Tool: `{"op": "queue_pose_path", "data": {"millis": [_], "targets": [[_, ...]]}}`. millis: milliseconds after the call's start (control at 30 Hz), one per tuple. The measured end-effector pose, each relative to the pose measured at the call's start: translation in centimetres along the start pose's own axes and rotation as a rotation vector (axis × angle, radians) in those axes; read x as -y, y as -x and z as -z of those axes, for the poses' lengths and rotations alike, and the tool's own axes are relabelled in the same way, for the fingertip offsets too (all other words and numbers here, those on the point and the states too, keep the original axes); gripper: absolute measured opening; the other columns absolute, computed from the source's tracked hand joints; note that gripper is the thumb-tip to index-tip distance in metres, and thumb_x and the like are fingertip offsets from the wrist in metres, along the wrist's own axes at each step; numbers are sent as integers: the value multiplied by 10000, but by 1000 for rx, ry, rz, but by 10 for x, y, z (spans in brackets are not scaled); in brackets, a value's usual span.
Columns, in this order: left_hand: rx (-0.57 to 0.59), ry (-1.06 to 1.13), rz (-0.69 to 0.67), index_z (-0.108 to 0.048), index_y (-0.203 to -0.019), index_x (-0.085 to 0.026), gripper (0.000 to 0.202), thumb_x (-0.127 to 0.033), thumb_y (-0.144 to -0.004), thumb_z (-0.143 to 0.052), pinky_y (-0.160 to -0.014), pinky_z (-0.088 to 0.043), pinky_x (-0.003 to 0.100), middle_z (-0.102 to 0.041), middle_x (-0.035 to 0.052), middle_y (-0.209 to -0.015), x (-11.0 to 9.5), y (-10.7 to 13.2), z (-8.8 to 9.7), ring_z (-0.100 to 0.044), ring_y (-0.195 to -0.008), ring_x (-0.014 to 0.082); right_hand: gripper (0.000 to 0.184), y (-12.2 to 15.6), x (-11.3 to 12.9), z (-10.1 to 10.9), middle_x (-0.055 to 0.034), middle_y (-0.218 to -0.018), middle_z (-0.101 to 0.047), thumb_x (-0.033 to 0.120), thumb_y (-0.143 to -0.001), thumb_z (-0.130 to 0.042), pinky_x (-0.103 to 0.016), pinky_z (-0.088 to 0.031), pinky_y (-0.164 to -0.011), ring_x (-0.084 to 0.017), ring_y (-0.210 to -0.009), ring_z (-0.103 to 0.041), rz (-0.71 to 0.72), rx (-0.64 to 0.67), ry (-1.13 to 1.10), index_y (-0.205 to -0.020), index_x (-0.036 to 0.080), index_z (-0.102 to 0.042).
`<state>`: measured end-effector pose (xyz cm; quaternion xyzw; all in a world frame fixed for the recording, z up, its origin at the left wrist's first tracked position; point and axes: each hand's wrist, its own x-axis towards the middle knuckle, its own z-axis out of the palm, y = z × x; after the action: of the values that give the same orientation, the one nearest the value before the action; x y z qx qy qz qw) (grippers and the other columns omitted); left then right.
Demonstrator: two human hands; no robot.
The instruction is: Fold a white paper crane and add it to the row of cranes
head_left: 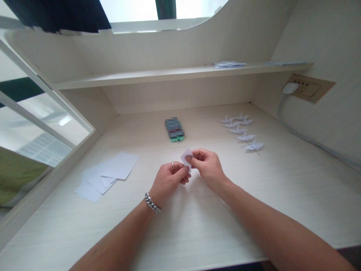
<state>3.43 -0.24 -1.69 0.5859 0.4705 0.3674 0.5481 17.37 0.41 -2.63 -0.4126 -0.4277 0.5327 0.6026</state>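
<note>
Between my two hands is a small folded piece of white paper, held above the middle of the desk. My left hand, with a ring and a chain bracelet at the wrist, pinches its lower edge. The thumb and fingers of my right hand grip its right side. Parts of the paper are hidden behind the fingertips. To the right stand several folded white paper cranes in a loose group. Loose square sheets of white paper lie overlapping on the left.
A blurred dark phone-like object with a green edge lies beyond my hands. Papers rest on the shelf at the back. A white plug sits in the wall socket, its cable running down the right side.
</note>
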Motion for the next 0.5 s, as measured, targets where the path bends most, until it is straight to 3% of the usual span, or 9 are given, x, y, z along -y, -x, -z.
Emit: {"op": "queue_pose_path", "data": {"millis": [267, 500], "targets": [[103, 25, 49, -647, -621, -136, 140, -235, -719, -632, -568, -464, 259, -651, 57, -632, -2, 1, 3, -590, -575, 142, 272, 0, 1, 1, -17, -629, -675, 386, -628, -789, -268, -475, -541, -128, -549, -573, 0, -15, 33, -725, 147, -702], [85, 66, 34, -661, -643, -131, 277, -379, -766, -649, -570, -459, 257, -656, 67, -652, 1, -1, 4, -587, -582, 139, 261, 4, 4, -3, 18, -507, -596, 392, -637, -777, -255, -413, -414, -114, -425, -507, -49, 130, -26, -671, 159, -664]]}}
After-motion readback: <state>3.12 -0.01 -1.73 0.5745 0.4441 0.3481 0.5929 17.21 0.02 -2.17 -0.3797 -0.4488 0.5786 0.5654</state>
